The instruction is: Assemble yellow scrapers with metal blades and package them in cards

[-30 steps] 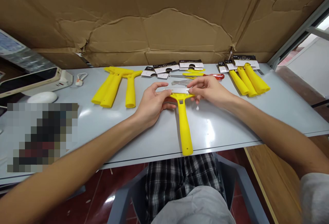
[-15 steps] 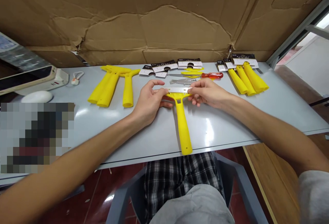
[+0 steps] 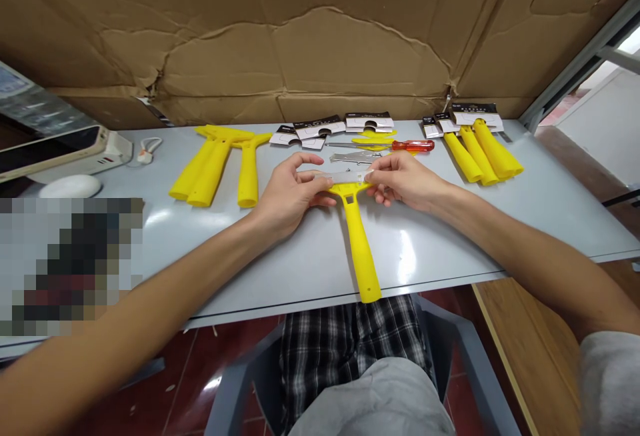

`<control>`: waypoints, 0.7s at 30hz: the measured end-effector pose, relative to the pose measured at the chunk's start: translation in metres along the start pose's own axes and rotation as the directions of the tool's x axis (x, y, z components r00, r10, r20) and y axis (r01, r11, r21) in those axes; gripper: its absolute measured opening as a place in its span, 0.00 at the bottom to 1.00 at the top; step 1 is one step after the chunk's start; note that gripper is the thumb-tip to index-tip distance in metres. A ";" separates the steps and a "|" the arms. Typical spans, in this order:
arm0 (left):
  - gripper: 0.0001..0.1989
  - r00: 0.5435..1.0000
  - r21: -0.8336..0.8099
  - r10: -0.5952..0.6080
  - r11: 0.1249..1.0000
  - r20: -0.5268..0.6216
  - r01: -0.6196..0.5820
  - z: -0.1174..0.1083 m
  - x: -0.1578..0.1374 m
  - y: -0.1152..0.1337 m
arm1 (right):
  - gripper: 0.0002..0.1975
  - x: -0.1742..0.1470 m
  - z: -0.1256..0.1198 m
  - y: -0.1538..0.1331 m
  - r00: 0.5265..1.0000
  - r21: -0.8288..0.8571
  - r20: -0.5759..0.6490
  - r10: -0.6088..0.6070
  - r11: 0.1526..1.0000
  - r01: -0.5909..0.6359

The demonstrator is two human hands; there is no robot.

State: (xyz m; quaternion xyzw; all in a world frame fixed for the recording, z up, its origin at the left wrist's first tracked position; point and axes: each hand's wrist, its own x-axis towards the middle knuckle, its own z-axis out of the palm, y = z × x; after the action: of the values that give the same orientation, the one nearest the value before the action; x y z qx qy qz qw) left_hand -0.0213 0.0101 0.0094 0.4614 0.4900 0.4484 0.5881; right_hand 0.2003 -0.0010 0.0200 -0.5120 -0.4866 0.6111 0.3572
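Note:
A yellow scraper handle (image 3: 361, 246) lies in front of me, its wide head away from me and its round end near the table edge. Across that head sits a flat metal blade (image 3: 346, 177). My left hand (image 3: 296, 191) is closed on the left end of the blade and head, thumb on top. My right hand (image 3: 397, 179) pinches the right end between thumb and fingers. Just beyond the blade lie a silver utility knife (image 3: 356, 157) and a screwdriver (image 3: 413, 146) with a red handle.
Several yellow scraper handles (image 3: 213, 173) lie at the left. More yellow handles (image 3: 493, 153) with black-and-white cards lie at the right. Folded cards (image 3: 320, 127) and yellow pieces lie at the back. A white mouse (image 3: 71, 187) and a blurred patch are at far left. Cardboard (image 3: 320, 56) stands behind.
The round end of the scraper handle has swung slightly to the right. Both hands stay at the two ends of the head, and the blade's sheen has changed.

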 end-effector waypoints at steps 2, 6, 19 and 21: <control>0.21 0.999 0.016 0.021 1.000 -0.027 -0.021 0.002 -0.002 0.002 | 0.11 0.000 -0.001 0.000 1.000 0.013 0.009 0.024 1.000 -0.025; 0.22 0.997 0.078 0.055 0.996 -0.057 -0.050 0.004 -0.010 0.008 | 0.07 -0.001 -0.002 -0.001 0.992 0.048 0.055 0.113 0.992 -0.116; 0.23 0.989 0.095 0.148 0.984 0.007 -0.148 0.000 -0.009 0.000 | 0.07 -0.007 0.010 -0.003 0.980 0.158 0.030 0.198 0.967 -0.200; 0.23 0.987 0.087 0.159 0.983 0.016 -0.159 -0.001 -0.009 -0.001 | 0.06 -0.008 0.011 -0.002 0.976 0.153 0.053 0.212 0.964 -0.218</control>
State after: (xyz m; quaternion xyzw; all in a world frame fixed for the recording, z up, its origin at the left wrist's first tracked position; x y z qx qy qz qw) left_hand -0.0228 0.0013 0.0100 0.5263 0.4682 0.4700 0.5318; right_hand 0.1912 -0.0100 0.0243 -0.5207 -0.3848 0.6921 0.3192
